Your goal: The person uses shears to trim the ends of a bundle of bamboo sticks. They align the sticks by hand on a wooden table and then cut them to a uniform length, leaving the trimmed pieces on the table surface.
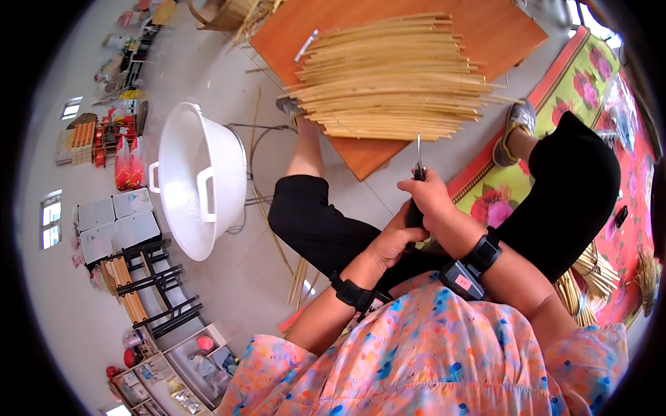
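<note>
Dark-handled tool (419, 171) gripped just below a spread of pale sticks (388, 83)

From my remote seat I have the wearer's right hand (433, 197) near the centre of the frame, its fingers wrapped around the tool's handle and the thumb pointing left. The left hand (395, 239), just below and to the left of it, grasps the lower part of the same handle — so both hands are clenched on one tool. Its slim metal tip points up the frame and ends at the lower edge of the sticks; whether it touches them I cannot tell.

The sticks lie side by side, running left to right, across an orange-brown counter (503, 41) at the top of the frame. A white marker-like object (306, 46) lies by their upper left end. Left of centre I see a white tub (232, 170) with handles — it stands well apart from the hands. At the right of the frame a floral mat (569, 76) runs downward, with bundled sticks (596, 270) at lower right.
</note>
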{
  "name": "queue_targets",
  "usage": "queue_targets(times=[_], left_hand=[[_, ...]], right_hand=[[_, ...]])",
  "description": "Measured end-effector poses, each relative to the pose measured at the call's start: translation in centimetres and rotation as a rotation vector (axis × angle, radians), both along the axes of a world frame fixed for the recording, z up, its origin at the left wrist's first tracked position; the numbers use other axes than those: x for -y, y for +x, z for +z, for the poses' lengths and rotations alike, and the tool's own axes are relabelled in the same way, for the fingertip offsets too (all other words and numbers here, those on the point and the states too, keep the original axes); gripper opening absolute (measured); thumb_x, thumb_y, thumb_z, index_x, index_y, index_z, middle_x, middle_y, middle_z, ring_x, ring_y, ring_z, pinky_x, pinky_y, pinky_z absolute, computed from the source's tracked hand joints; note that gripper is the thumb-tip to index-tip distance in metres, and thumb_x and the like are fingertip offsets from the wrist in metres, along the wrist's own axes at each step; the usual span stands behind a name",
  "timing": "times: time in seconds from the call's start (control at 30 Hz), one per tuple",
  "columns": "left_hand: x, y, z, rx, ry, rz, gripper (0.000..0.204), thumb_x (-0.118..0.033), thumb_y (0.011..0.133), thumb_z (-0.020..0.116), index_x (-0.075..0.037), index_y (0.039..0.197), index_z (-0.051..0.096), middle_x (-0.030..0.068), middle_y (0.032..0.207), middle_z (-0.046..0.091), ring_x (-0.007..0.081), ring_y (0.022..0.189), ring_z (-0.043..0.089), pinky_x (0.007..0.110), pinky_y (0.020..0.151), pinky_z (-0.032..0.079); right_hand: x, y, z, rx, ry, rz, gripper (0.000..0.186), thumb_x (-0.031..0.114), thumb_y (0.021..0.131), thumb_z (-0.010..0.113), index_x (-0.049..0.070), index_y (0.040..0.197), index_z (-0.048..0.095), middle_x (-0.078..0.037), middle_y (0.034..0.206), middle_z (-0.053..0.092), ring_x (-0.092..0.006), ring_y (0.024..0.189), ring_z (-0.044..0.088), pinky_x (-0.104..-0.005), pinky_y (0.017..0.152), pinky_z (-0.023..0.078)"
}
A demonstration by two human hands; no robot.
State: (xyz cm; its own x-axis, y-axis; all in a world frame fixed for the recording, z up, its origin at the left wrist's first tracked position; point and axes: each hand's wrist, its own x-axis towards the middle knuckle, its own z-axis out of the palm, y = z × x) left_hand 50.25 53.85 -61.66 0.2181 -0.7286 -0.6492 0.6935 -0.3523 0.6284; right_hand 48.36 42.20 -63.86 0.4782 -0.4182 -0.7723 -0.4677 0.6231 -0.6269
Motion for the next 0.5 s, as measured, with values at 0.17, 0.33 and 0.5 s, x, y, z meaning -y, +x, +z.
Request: queue_targets(times=[0.17, 0.33, 0.5], left_hand=[[-0.6, 1.0, -0.8, -0.129, 0.038, -0.017, 0.071, -0.007, 0.069, 0.06, -0.006, 0.136, 0.035, 0.006, 0.111, 0.055, 0.0148, 0.102, 0.053, 0.026, 0.085, 0.042], [-1.9, 2.2, 0.3, -0.078, 0.037, -0.018, 0.072, -0.016, 0.063, 0.064, -0.002, 0.13, 0.042, 0.0045, 0.107, 0.051, 0.0163, 0.102, 0.049, 0.028, 0.094, 0.037], [-3.6, 4.8, 0.7, -0.003, 0.075, -0.079, 0.07, -0.019, 0.061, 0.065, 0.001, 0.124, 0.046, 0.0093, 0.113, 0.054, 0.0207, 0.106, 0.052, 0.033, 0.097, 0.038]], right_hand=[[0.1, -0.3, -1.2, -0.013, 0.072, 0.046, 0.038, 0.013, 0.073, 0.072, 0.003, 0.099, 0.047, -0.006, 0.08, 0.05, -0.0167, 0.075, 0.048, -0.0348, 0.06, 0.043], [1.3, -1.9, -0.1, 0.111, 0.135, 0.061, 0.08, 0.03, 0.073, 0.077, -0.001, 0.134, 0.036, -0.018, 0.125, 0.049, -0.0245, 0.109, 0.052, -0.0392, 0.083, 0.047], [4.3, -1.3, -1.4, 0.039, 0.18, -0.238, 0.07, 0.041, 0.081, 0.07, 0.005, 0.133, 0.041, -0.009, 0.125, 0.049, -0.0196, 0.113, 0.045, -0.04, 0.092, 0.038]])
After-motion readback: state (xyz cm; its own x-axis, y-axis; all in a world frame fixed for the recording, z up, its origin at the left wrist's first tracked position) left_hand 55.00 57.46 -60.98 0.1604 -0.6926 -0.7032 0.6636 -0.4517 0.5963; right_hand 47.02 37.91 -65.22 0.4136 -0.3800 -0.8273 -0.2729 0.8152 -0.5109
